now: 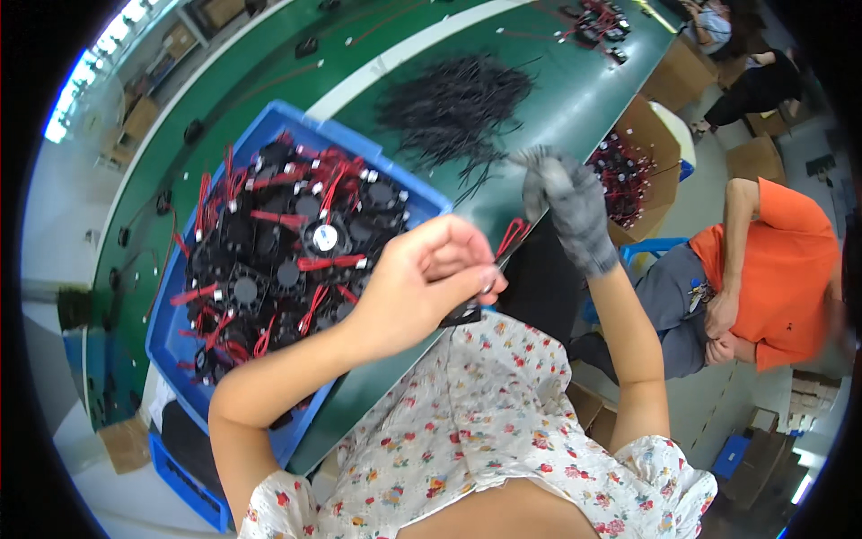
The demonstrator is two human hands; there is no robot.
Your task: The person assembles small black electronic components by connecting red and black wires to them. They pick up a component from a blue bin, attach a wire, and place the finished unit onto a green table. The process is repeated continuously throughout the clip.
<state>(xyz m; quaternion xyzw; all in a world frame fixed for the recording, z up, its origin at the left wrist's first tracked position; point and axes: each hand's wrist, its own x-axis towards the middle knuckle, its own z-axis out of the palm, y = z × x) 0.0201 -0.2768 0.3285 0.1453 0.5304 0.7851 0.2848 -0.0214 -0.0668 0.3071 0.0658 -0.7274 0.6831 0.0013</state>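
My bare left hand [417, 283] is closed at the table's front edge, its thumb and fingers pinching a folded red wire [514, 235]. The wire appears to belong to a small black fan [463, 314], partly hidden below that hand. My right hand [573, 211], in a grey glove, is raised to the right of it, fingers bent together. What its fingertips hold, if anything, I cannot make out. Just beyond lies a loose heap of thin black ties [458, 108]. A blue bin [377, 154] left of my hands is piled with black fans [287, 274] with red wires.
The green table [566, 94] carries another cluster of fans [597, 22] at its far end. A cardboard box [660, 144] with more fans stands beyond the right edge. A person in an orange top [772, 260] sits at the right. A curved white strip [377, 67] crosses the table.
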